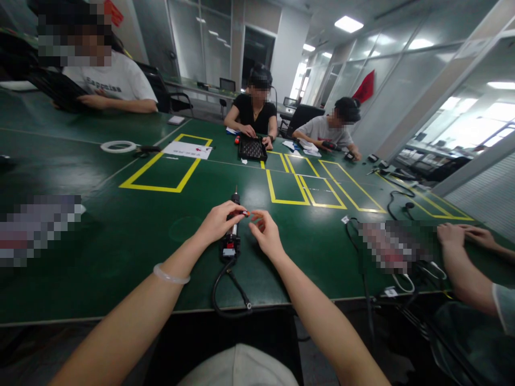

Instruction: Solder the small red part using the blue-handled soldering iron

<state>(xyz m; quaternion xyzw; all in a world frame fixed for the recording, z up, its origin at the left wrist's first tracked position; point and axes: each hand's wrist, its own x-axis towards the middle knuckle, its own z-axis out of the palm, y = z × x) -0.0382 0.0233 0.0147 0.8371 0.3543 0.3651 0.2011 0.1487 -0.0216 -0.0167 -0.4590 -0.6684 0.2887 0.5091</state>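
Observation:
A long black and silver tool (235, 229) with a thin metal tip lies lengthwise on the green table. It looks like an electric screwdriver. My left hand (221, 220) reaches across it, thumb and fingers pinched on a small orange-red piece (247, 214) too tiny to name. Just right of that piece is my right hand (266, 233), its thumb and forefinger apart and nothing visible between them. From the tool's near end a black cable (217, 289) loops to the table's front edge. My left hand hides part of the tool's middle.
Yellow tape rectangles (181, 188) mark the green table (137, 289). Across it, a person handles a black tray (252, 149); others sit on either side. A paper sheet (187, 150) and a white ring (118, 146) lie left. Cables (354, 236) and a co-worker's hands (453, 234) are at right.

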